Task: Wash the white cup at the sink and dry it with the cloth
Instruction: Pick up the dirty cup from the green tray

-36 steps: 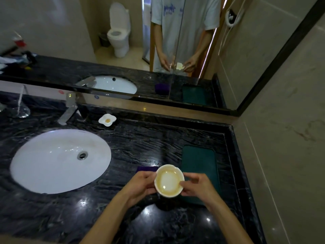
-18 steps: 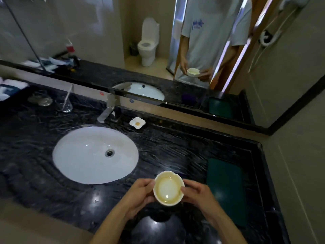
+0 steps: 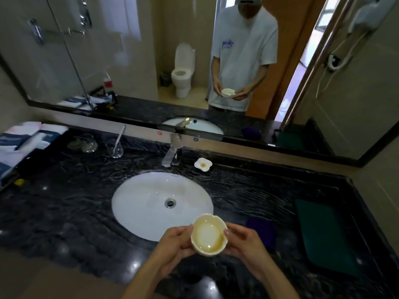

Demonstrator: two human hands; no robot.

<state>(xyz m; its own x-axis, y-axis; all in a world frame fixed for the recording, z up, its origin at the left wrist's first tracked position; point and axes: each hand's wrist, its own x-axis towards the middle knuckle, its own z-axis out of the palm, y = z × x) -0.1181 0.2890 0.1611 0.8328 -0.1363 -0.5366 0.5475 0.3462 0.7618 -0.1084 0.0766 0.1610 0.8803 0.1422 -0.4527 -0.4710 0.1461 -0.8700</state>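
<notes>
i see the white cup (image 3: 209, 235) held upright between both hands, the left hand (image 3: 172, 244) gripping its left side and the right hand (image 3: 244, 241) its right. it has a scalloped rim and a brownish film with a little liquid inside (the stain rings the wall). it hangs just at the near edge of the white oval sink (image 3: 151, 203). the dark green cloth (image 3: 323, 236) lies flat on the counter, well to the cup's right.
</notes>
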